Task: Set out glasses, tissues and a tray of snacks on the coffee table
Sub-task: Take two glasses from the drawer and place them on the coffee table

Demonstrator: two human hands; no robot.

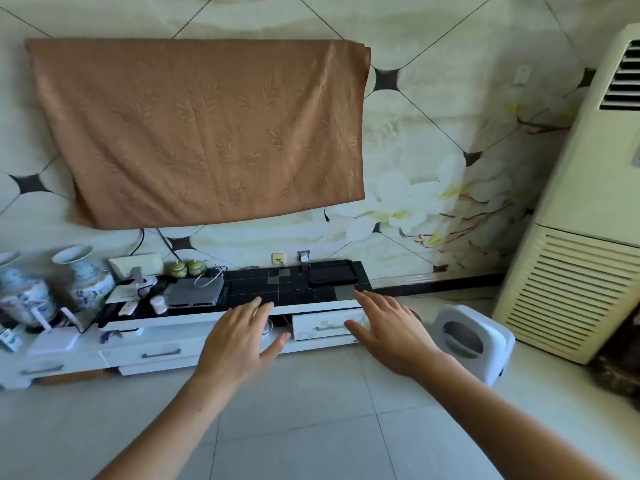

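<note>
Soft, even daylight fills the room, casting only faint shadows. A pale sheen lies on the floor tiles [311,427]. Wide-angle distortion bows the air conditioner [585,202] at the right edge. Slight motion blur softens detail throughout.

Both bare arms reach forward, left hand [240,336] and right hand [391,329] side by side, palms down, fingers [367,299] straight, spread, holding nothing.

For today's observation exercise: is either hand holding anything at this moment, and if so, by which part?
Nothing is held. The left hand and right hand are both open with fingers spread, stretched toward the black tray on the TV cabinet, touching neither.
</note>
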